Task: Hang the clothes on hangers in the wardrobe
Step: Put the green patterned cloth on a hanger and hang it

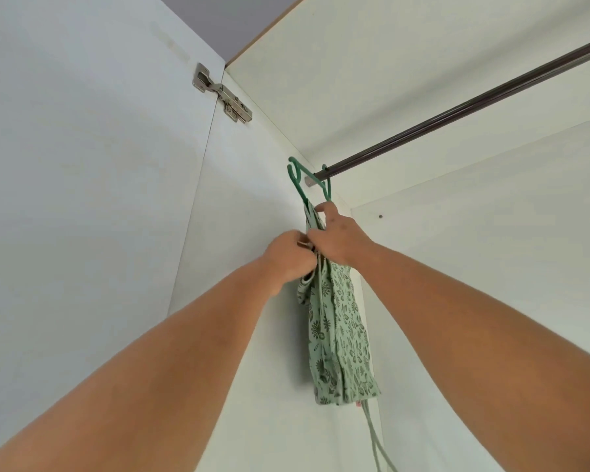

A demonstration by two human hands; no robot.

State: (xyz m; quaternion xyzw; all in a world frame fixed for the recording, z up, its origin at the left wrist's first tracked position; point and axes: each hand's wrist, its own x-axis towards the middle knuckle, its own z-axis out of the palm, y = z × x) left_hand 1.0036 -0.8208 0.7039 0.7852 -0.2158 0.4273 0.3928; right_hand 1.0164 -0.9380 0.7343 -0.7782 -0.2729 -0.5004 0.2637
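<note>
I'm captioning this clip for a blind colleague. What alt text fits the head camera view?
Two bare hands, left hand and right hand, grip a green leaf-print garment on a green hanger hooked at the left end of a dark wardrobe rail. White wardrobe walls surround it, with a metal door hinge upper left.

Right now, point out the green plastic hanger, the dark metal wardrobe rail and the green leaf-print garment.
green plastic hanger (295, 180), head view, bend below hook.
dark metal wardrobe rail (457, 112), head view, mid-length.
green leaf-print garment (344, 335), head view, hanging cloth.
</note>
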